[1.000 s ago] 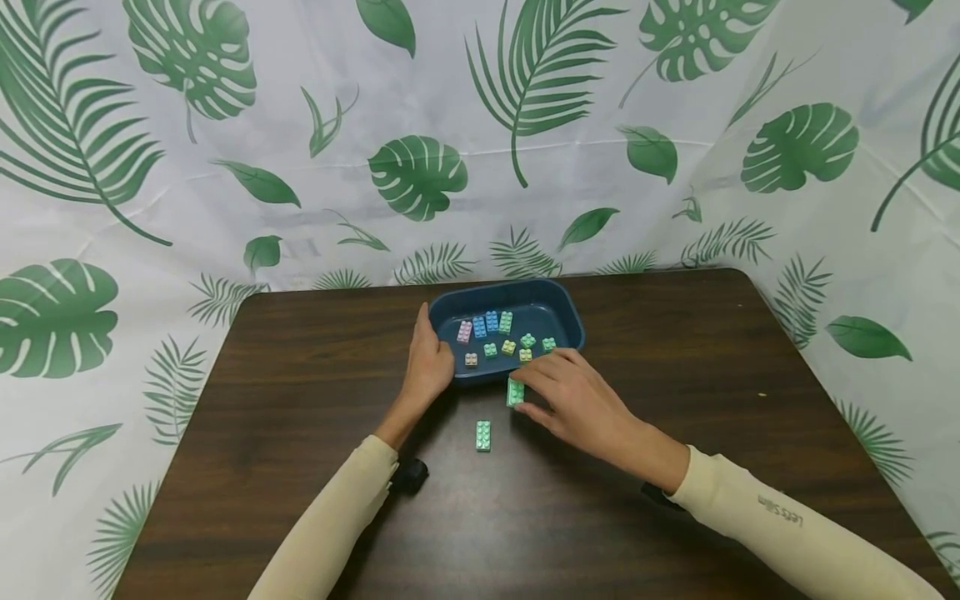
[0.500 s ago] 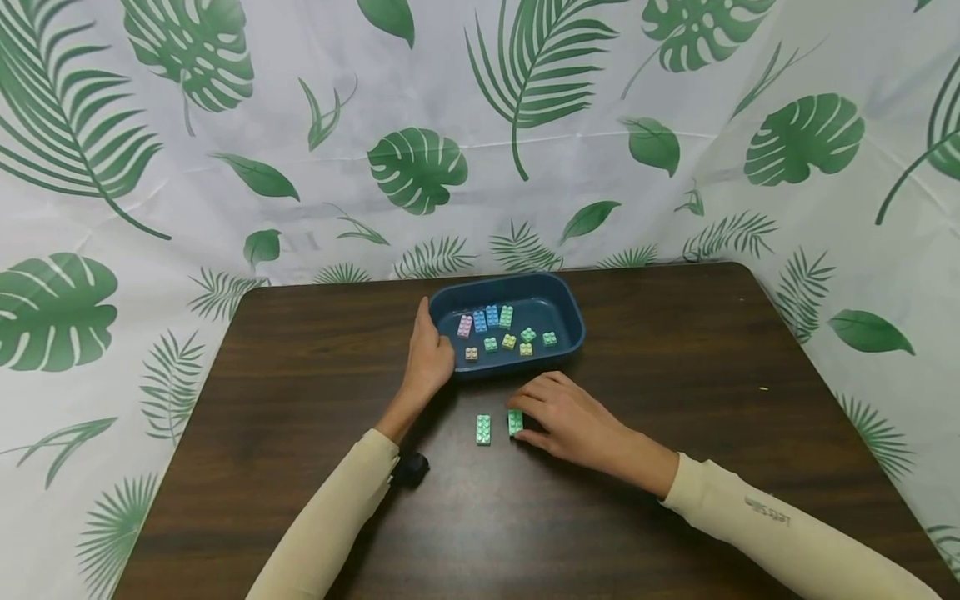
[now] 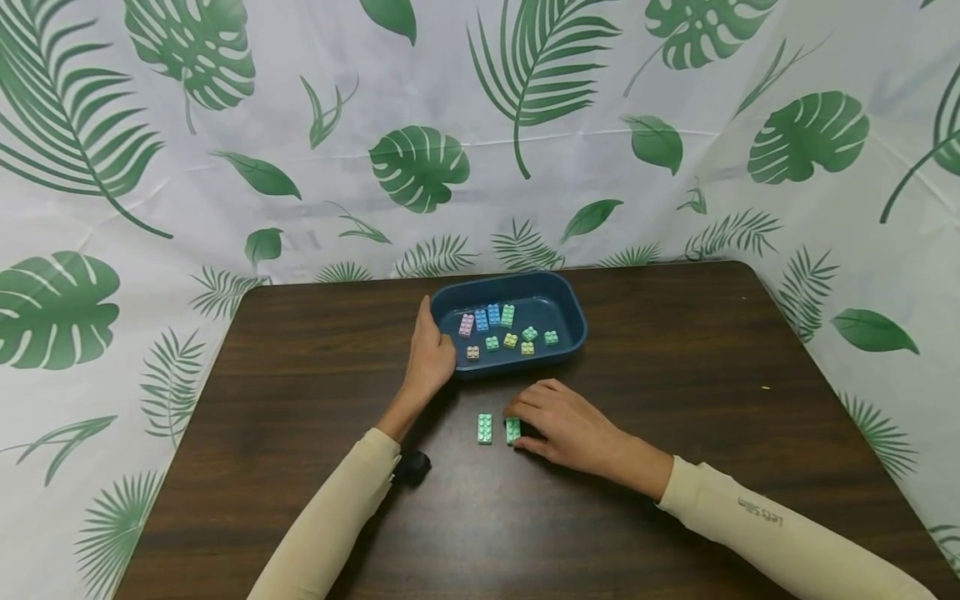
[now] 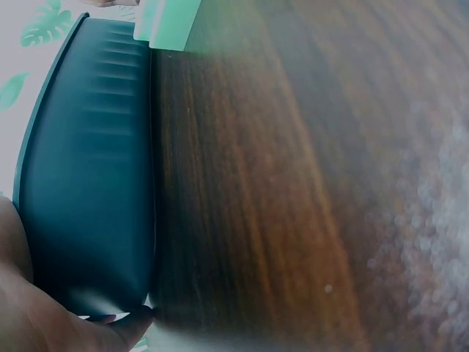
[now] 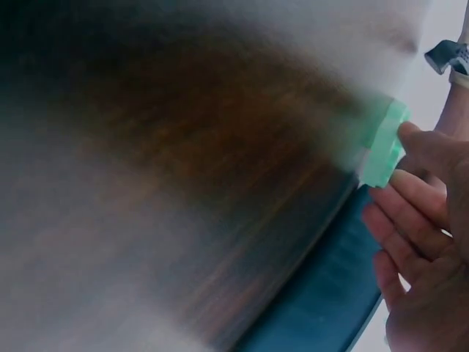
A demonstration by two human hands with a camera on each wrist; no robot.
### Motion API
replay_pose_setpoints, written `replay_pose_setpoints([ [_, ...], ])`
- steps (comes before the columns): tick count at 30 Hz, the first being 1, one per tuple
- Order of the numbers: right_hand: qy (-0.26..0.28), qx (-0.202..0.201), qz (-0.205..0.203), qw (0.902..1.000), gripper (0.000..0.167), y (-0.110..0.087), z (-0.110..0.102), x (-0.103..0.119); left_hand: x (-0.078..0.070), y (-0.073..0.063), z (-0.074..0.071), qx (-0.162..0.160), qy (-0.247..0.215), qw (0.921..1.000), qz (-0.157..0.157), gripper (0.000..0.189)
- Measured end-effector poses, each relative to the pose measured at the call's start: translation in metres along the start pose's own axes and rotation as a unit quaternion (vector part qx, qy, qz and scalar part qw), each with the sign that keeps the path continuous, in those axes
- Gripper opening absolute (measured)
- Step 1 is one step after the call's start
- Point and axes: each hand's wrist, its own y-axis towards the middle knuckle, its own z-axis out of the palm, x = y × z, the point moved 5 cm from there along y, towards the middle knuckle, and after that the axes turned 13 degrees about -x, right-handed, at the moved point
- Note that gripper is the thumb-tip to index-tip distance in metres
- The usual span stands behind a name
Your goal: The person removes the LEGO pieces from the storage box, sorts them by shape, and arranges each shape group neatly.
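Note:
A dark blue tray stands toward the back of the table, and my left hand grips its left end. In the left wrist view that hand lies at the near end of the tray's wall. My right hand pinches a green toy brick between thumb and fingers, in front of the tray. The right wrist view shows the held brick at the fingertips, with the other fingers spread below. Just left of it lies a second green brick of similar size, studs up.
Inside the tray sit several bricks: a pink one, blue ones, a long green one, and small green, yellow and peach ones. A leaf-print cloth hangs behind the brown table.
My right hand has brought the green brick from the tray's front edge toward me, down beside the second green brick. My left hand has stayed on the tray.

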Motion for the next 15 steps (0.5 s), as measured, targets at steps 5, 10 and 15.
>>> replay_pose_setpoints([
  [5, 0.004, -0.004, -0.006, 1.0000, 0.035, -0.0005, 0.0007, 0.0004, -0.0009, 0.0003, -0.0003, -0.001, 0.000, 1.0000, 0.000, 0.074],
  [10, 0.009, 0.003, -0.003, 0.9999, 0.035, -0.0010, 0.0027, -0.0007, 0.0000, 0.0008, 0.0000, -0.003, 0.004, 1.0000, -0.002, 0.073],
  [15, 0.011, 0.011, 0.010, 0.9998, 0.041, -0.0011, 0.0014, -0.0024, 0.0007, 0.0007, 0.0006, -0.003, 0.007, 1.0000, -0.004, 0.073],
])
